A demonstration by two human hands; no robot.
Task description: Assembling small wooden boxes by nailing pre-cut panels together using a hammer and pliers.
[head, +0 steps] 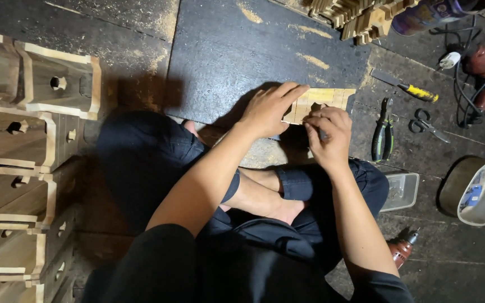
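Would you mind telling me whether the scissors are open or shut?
Shut: the scissors lie flat on the floor, blades together in one point.

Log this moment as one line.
left hand: flat on wood strip | right hand: pinching small tool at strip's edge | pliers, scissors beside

Both bare arms reach forward; left hand (266,111) lies flat, fingers spread, right hand (328,133) curled, fingertips pinched.
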